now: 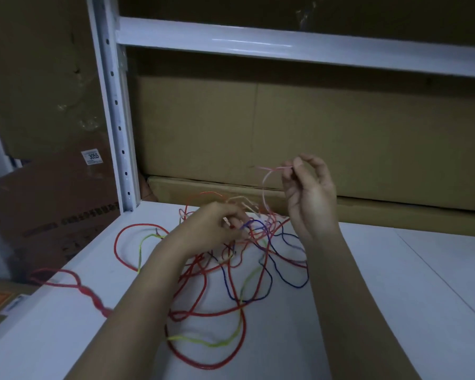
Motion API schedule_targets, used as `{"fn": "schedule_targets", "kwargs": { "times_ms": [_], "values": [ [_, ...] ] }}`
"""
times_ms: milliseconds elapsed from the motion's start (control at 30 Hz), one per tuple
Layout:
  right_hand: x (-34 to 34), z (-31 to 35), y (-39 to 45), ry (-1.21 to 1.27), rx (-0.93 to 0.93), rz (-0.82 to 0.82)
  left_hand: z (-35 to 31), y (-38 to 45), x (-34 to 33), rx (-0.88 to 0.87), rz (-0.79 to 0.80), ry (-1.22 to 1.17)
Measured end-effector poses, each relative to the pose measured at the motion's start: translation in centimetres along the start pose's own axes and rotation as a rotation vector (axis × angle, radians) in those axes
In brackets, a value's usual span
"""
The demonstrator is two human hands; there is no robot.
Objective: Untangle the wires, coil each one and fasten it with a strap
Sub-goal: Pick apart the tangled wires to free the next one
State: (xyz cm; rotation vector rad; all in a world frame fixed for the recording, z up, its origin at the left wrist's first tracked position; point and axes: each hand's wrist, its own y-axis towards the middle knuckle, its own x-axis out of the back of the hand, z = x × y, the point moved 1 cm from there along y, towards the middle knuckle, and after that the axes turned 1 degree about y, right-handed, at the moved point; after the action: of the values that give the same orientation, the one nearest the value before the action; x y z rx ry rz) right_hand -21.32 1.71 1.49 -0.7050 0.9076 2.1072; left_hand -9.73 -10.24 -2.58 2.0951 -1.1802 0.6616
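A tangle of thin wires (pixel 231 272) lies on the white shelf board (pixel 395 283): red, blue, yellow-green and pink strands looped over each other. My right hand (pixel 309 193) is raised above the tangle and pinches the end of a pink wire (pixel 266 185), which arcs down into the knot. My left hand (pixel 214 229) sits low on the knot's middle, fingers curled on several strands there. A red loop (pixel 121 248) spreads to the left, and a thicker red strand (pixel 74 283) runs off the board's left edge.
A white metal upright (pixel 115 111) and crossbeam (pixel 285 45) frame the shelf. Cardboard boxes (pixel 285 127) stand against the back, with a flat one (pixel 368 207) lying below them. More boxes (pixel 52 209) are stacked at the left, off the board.
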Motion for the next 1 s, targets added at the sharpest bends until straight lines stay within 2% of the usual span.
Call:
{"fn": "schedule_targets", "kwargs": {
  "times_ms": [67,167,300,367,467,500,533,600,667,700,833,1000],
  "values": [
    [0.1,0.2,0.1,-0.100,0.001,-0.010,-0.3,-0.1,0.0,0.025,-0.093,-0.033],
    [0.2,-0.3,-0.3,-0.233,-0.075,0.027,-1.3,-0.2,0.8,-0.029,-0.260,-0.184],
    [0.0,-0.6,-0.2,-0.365,-0.128,0.167,-2.0,-0.3,1.4,-0.257,-0.323,0.027],
    [0.2,-1.2,-0.3,-0.649,0.000,0.189,-2.2,-0.3,1.2,-0.257,-0.317,-0.035],
    [1.5,-2.7,-0.3,-1.245,0.316,0.180,-2.0,-0.2,0.9,-0.191,-0.288,-0.165],
    [1.7,-3.0,-0.3,-1.350,0.342,0.188,-2.2,-0.3,0.8,-0.180,-0.276,-0.208],
    [1.9,-3.2,-0.2,-1.373,0.324,0.231,-2.3,-0.3,0.7,-0.161,-0.257,-0.272],
    [2.0,-4.0,-0.3,-1.208,0.210,0.412,-2.6,-0.3,0.5,-0.125,-0.215,-0.417],
    [1.6,-4.8,-1.1,-0.960,-0.037,0.533,-2.9,-0.3,0.4,-0.079,-0.205,-0.564],
    [1.8,-5.4,-1.4,-0.957,-0.104,0.565,-2.8,-0.3,0.4,-0.051,-0.220,-0.641],
    [3.1,-7.0,-1.6,-1.372,-0.106,0.672,-2.1,0.0,1.0,0.049,-0.328,-0.978],
    [1.9,-6.8,-2.3,-1.349,-0.171,0.777,-1.5,0.3,0.6,0.019,-0.388,-1.021]
  ]
}}
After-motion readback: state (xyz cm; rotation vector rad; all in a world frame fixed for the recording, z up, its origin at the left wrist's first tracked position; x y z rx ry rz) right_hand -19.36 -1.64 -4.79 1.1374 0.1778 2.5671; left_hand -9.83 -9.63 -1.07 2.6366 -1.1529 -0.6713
